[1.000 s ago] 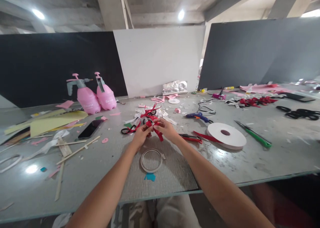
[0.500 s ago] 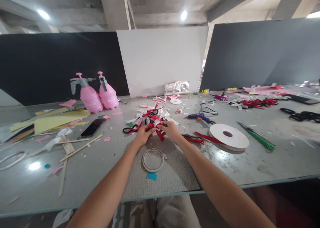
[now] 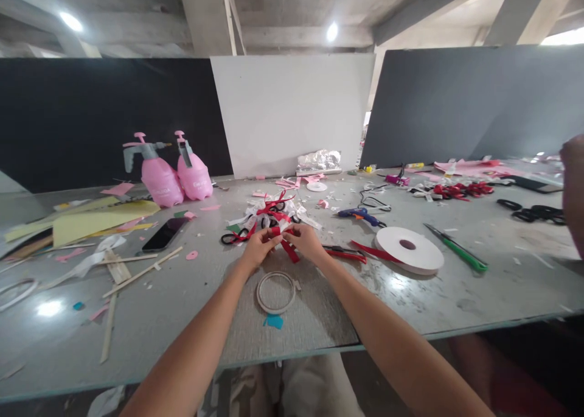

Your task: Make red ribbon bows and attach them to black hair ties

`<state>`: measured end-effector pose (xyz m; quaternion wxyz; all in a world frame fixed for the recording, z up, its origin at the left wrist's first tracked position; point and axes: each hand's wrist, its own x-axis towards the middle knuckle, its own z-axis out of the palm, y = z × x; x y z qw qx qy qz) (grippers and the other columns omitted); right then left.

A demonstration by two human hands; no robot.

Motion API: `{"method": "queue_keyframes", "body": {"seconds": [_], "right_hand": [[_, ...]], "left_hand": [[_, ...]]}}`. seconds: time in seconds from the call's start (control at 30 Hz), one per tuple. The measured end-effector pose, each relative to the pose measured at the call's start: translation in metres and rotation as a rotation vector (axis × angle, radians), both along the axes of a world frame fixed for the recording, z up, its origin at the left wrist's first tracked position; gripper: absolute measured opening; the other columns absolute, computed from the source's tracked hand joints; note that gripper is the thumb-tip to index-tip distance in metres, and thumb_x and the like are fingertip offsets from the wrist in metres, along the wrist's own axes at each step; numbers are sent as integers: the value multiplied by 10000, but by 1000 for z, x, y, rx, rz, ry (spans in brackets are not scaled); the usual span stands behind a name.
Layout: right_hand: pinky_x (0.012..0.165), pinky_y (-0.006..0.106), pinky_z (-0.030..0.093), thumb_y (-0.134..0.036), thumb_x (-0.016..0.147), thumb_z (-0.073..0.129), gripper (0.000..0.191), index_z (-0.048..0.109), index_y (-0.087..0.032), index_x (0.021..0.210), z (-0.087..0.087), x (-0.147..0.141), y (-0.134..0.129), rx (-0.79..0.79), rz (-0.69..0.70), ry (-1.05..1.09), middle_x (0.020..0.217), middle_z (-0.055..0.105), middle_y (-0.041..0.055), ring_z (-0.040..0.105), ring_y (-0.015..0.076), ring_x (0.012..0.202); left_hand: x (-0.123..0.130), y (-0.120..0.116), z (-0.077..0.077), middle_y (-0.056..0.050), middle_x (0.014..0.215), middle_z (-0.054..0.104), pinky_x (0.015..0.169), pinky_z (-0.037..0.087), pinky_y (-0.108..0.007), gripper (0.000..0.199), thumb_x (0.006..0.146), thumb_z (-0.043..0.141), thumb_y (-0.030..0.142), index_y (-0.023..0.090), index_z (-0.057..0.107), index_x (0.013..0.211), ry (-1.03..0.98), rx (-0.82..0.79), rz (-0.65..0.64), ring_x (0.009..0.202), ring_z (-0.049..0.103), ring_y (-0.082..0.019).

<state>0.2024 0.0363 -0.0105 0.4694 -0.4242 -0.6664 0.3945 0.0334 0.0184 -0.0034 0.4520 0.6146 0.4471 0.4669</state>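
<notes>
A short red ribbon [image 3: 290, 251] is pinched between my two hands, its tail hanging below the fingers. My left hand [image 3: 261, 246] has its fingers closed on the ribbon's left part. Close beside it, my right hand [image 3: 305, 241] is closed on the right part. Just behind the hands lies a pile of red and white ribbon pieces with black loops [image 3: 278, 205]. Nearer to me, a tape ring [image 3: 275, 293] lies flat on the board, with a blue scrap [image 3: 274, 321] at its edge.
Right of my hands lie red-handled scissors [image 3: 345, 254], a white ribbon roll [image 3: 409, 250], a blue glue gun [image 3: 362, 215] and green-handled scissors [image 3: 457, 248]. A phone [image 3: 164, 234], wooden sticks [image 3: 143, 271] and pink spray bottles [image 3: 162, 181] are on the left. Another person's arm [image 3: 573, 192] shows at the right edge.
The view has shifted slightly, so the table's things sit a little further left. Another person's arm has appeared at the right edge. Both my hands still hold the red ribbon.
</notes>
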Motion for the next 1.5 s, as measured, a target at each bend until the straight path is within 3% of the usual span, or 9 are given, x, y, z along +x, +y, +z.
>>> {"method": "queue_keyframes", "body": {"seconds": [0.2, 0.33, 0.63, 0.8, 1.0, 1.17, 1.3, 1.5], "right_hand": [[492, 226, 429, -400, 708, 651, 231, 649, -174, 757, 3, -3, -3, -128, 61, 159, 602, 577, -32, 514, 102, 494], [496, 219, 426, -457, 721, 657, 300, 672, -167, 794, 0, -2, 0, -127, 50, 200, 600, 576, -35, 501, 91, 492], [468, 216, 440, -478, 720, 653, 330, 651, -160, 806, -3, -6, -2, -135, 45, 200, 612, 555, -29, 486, 85, 488], [570, 226, 446, -502, 705, 671, 440, 649, -159, 980, 6, -8, -11, -134, 88, 219, 735, 619, -3, 532, 102, 602], [531, 224, 345, -491, 703, 650, 347, 609, -149, 745, 4, -10, -10, -65, 67, 54, 606, 528, -33, 432, 94, 545], [500, 218, 303, -445, 725, 619, 291, 586, -156, 719, 2, -7, -7, -40, 70, -18, 578, 486, -46, 395, 87, 517], [487, 217, 286, -437, 739, 607, 278, 560, -167, 691, 3, -6, -8, -31, 74, -65, 554, 460, -54, 378, 85, 504], [462, 208, 273, -437, 737, 620, 289, 555, -167, 661, 6, -5, -10, -21, 72, -86, 540, 447, -55, 363, 75, 488]], "left_hand": [[1, -3, 3, 28, 581, 539, 498, 337, -216, 401, 684, 717, 519, 138, 658, 795, -12, -30, -3, 487, 438, -87], [0, -1, 3, 38, 590, 548, 505, 352, -209, 403, 667, 735, 513, 153, 656, 832, -99, -47, -28, 498, 456, -84], [-5, 5, 2, 32, 632, 572, 460, 386, -202, 400, 642, 745, 508, 175, 581, 791, -241, -32, 121, 504, 517, -95], [-4, 1, 3, 37, 641, 571, 460, 426, -212, 410, 636, 746, 508, 180, 567, 806, -276, -53, 151, 502, 547, -102], [-3, -2, 8, 16, 714, 606, 484, 454, -211, 416, 646, 742, 511, 175, 565, 814, -301, -33, 126, 556, 575, -104], [-3, -1, 5, 13, 710, 625, 486, 418, -203, 483, 620, 763, 520, 168, 628, 922, -186, -47, 86, 528, 561, -93], [-2, 0, 3, 14, 627, 583, 486, 397, -209, 471, 604, 761, 552, 144, 642, 808, -116, -33, 103, 517, 538, -98], [-5, 3, 1, 28, 589, 555, 510, 366, -213, 416, 622, 755, 524, 163, 560, 687, -198, 22, 203, 511, 492, -91]]}}
